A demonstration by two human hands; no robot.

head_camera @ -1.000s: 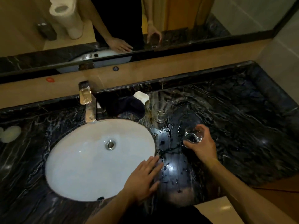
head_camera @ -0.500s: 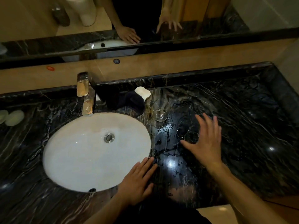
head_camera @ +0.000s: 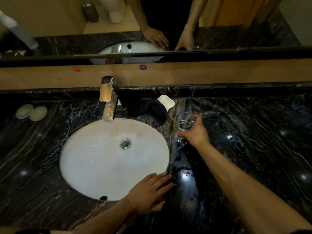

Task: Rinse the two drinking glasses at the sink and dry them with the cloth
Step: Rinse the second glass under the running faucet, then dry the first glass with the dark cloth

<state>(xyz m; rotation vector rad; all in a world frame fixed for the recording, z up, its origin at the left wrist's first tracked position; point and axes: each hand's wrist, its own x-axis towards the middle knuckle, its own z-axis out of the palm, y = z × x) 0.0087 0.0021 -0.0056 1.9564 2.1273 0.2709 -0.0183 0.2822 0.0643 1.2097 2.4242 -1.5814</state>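
Note:
A clear drinking glass (head_camera: 182, 126) stands on the wet black marble counter (head_camera: 253, 141), just right of the white sink (head_camera: 101, 166). My right hand (head_camera: 195, 132) is curled around it, thumb on the near side and fingers over the far side. I cannot make out the second glass; my right hand and forearm cover the spot where it stood. The dark cloth (head_camera: 152, 110) lies bunched behind the sink, beside the faucet (head_camera: 108, 102). Resting flat on the counter at the sink's front right rim, my left hand (head_camera: 150, 193) holds nothing.
A white soap dish (head_camera: 166, 102) sits behind the cloth. Two pale round pads (head_camera: 32, 112) lie at the far left. A mirror (head_camera: 219, 22) and a tan ledge run along the back wall. Water drops dot the counter near the sink.
My right hand set one glass down on the counter, opened, then reached further back and closed around the other glass. The left hand stayed put. The camera view shifted.

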